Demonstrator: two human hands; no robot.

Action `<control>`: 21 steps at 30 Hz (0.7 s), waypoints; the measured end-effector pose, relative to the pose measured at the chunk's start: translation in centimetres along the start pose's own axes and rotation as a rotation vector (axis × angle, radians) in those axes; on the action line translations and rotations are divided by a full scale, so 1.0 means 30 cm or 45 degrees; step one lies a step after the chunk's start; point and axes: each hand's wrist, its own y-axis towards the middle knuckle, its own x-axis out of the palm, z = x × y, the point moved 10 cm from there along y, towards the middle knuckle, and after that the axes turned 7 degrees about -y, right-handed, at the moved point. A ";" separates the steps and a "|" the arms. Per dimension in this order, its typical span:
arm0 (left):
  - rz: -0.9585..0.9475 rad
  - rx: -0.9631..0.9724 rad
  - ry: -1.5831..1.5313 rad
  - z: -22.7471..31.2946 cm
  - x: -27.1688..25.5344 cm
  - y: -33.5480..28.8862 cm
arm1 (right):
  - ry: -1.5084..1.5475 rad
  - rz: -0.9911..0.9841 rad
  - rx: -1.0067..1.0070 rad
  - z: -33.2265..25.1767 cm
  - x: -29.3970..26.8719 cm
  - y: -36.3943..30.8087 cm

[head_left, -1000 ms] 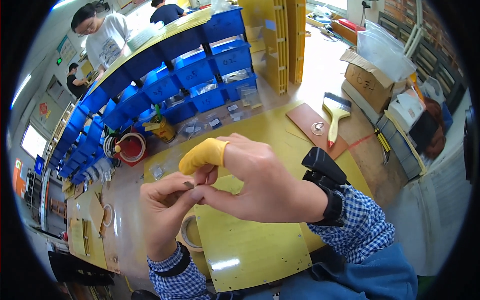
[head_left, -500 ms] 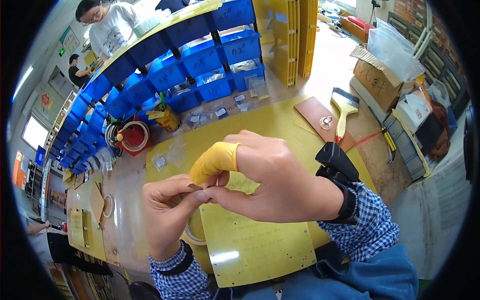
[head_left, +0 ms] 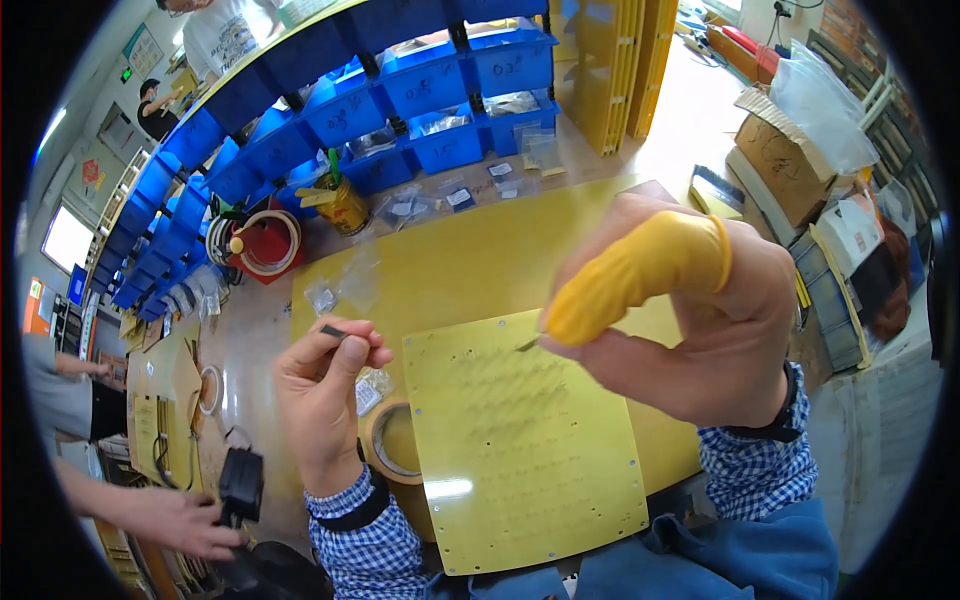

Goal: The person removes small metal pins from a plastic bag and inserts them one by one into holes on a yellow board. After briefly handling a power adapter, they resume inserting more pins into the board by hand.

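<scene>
Left hand [head_left: 322,405]: fingers pinch small dark flat strip [head_left: 334,332], left of glossy yellow rectangular panel [head_left: 540,500]
Right hand [head_left: 690,315]: fingers pinch thin dark sliver [head_left: 528,346], over panel's upper right

A workshop: blue parts bins [head_left: 445,148] stand in tiers on the tabletop [head_left: 255,335], with small bagged pieces [head_left: 408,205] before them, upright yellow panels [head_left: 603,80] and a brush [head_left: 716,190] to their right, and a person [head_left: 228,42] standing behind them.
</scene>
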 end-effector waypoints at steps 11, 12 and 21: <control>-0.002 -0.169 0.054 -0.098 0.030 0.008 | 0.049 0.073 0.557 0.258 -0.070 -0.260; -0.064 -0.195 -0.006 -0.119 0.061 0.020 | 0.042 0.111 0.610 0.266 -0.095 -0.295; -0.075 -0.037 -0.069 0.035 0.083 0.100 | 0.252 0.449 0.767 0.446 -0.171 -0.423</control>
